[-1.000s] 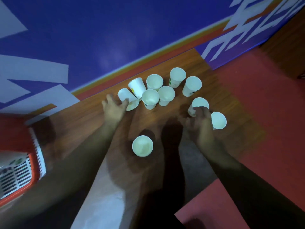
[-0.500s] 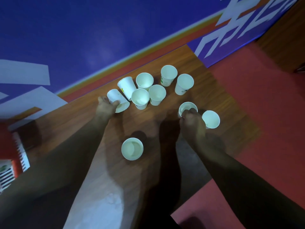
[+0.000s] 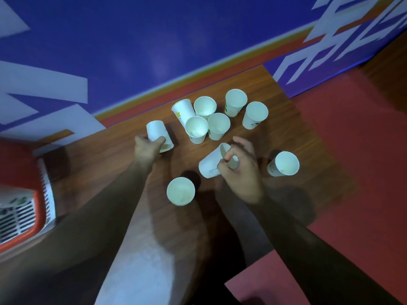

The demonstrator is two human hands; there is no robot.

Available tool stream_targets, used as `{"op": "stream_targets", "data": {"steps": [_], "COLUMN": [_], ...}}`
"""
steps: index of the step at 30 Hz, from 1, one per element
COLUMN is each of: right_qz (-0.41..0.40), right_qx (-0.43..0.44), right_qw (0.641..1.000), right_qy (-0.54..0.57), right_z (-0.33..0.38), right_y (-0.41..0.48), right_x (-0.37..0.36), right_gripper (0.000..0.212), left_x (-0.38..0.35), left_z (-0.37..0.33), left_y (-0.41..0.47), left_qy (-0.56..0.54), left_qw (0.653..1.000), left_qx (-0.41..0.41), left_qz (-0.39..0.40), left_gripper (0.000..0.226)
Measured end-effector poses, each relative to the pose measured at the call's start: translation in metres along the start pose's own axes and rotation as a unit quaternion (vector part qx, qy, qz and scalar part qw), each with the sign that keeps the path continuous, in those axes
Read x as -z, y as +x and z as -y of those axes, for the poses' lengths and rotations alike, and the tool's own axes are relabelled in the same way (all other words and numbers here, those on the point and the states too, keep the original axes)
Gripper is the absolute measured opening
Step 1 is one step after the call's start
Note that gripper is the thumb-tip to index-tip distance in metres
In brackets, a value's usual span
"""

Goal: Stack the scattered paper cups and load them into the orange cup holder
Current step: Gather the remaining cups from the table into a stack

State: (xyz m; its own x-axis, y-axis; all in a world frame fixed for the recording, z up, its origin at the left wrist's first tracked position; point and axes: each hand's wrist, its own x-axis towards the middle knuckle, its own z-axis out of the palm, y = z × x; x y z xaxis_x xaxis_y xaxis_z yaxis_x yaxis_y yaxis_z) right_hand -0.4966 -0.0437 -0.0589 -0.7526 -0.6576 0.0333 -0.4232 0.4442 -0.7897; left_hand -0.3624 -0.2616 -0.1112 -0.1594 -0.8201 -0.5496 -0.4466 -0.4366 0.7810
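Head view. A wooden desk stood against a blue wall panel with white shapes, and there was red floor to the right.

The left hand gripped a white paper cup, fingers curled round its wall near the rim. That cup was tipped, mouth toward the person.

The right hand pinched the rim of a second cup between thumb and forefinger. This one leaned with its base down and to the left.

Six cups stood mouths up in a tight cluster just beyond both hands. A lone cup stood between the forearms. Another cup stood to the right of the right hand, apart from it.

The orange cup holder sat at the desk's left end, partly out of frame and well apart from the cups.
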Motion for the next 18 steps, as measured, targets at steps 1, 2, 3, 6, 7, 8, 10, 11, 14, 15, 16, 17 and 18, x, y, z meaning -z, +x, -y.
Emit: {"op": "stream_targets", "data": {"steps": [1, 2, 3, 6, 7, 8, 10, 11, 14, 15, 16, 17, 18], "right_qz": [0.004, 0.01, 0.014, 0.063, 0.082, 0.096, 0.111, 0.118, 0.151, 0.172, 0.199, 0.223, 0.234], "right_qx": [0.023, 0.046, 0.065, 0.105, 0.116, 0.132, 0.154, 0.158, 0.15, 0.136, 0.118, 0.104, 0.093], "right_qw": [1.0, 0.998, 0.997, 0.989, 0.987, 0.985, 0.982, 0.98, 0.972, 0.97, 0.966, 0.961, 0.959], "right_qy": [0.007, 0.032, 0.05, 0.083, 0.077, 0.06, 0.003, -0.033, -0.097, -0.106, -0.115, -0.123, -0.131], "right_z": [0.009, 0.02, 0.031, 0.052, 0.054, 0.054, 0.049, 0.046, 0.038, 0.036, 0.034, 0.034, 0.034], "right_y": [-0.003, -0.008, -0.014, -0.034, -0.041, -0.049, -0.061, -0.066, -0.076, -0.078, -0.08, -0.082, -0.082], "right_x": [-0.001, -0.003, -0.006, -0.019, -0.024, -0.03, -0.039, -0.043, -0.057, -0.061, -0.064, -0.064, -0.063], "right_gripper": [0.017, 0.017, 0.016, 0.023, 0.029, 0.037, 0.052, 0.059, 0.068, 0.071, 0.076, 0.083, 0.09], "left_x": [0.009, 0.018, 0.027, 0.056, 0.064, 0.071, 0.084, 0.088, 0.099, 0.101, 0.104, 0.105, 0.106], "left_z": [-0.004, -0.006, -0.004, 0.009, 0.013, 0.018, 0.027, 0.033, 0.046, 0.049, 0.052, 0.054, 0.056], "left_y": [-0.003, -0.008, -0.012, -0.026, -0.031, -0.039, -0.054, -0.061, -0.082, -0.088, -0.095, -0.101, -0.107], "left_qy": [-0.019, -0.044, -0.066, -0.118, -0.139, -0.157, -0.186, -0.197, -0.208, -0.204, -0.198, -0.189, -0.176], "left_qw": [1.0, 0.999, 0.998, 0.993, 0.99, 0.987, 0.982, 0.98, 0.977, 0.978, 0.979, 0.98, 0.981], "left_qx": [0.007, 0.011, 0.014, 0.015, 0.018, 0.016, 0.018, 0.022, 0.026, 0.023, 0.012, 0.0, -0.021], "left_qz": [-0.004, -0.002, -0.004, -0.005, -0.002, 0.003, 0.01, 0.015, 0.032, 0.041, 0.055, 0.066, 0.074], "left_gripper": [0.067, 0.066, 0.06, 0.035, 0.028, 0.024, 0.02, 0.019, 0.017, 0.016, 0.017, 0.022, 0.033]}}
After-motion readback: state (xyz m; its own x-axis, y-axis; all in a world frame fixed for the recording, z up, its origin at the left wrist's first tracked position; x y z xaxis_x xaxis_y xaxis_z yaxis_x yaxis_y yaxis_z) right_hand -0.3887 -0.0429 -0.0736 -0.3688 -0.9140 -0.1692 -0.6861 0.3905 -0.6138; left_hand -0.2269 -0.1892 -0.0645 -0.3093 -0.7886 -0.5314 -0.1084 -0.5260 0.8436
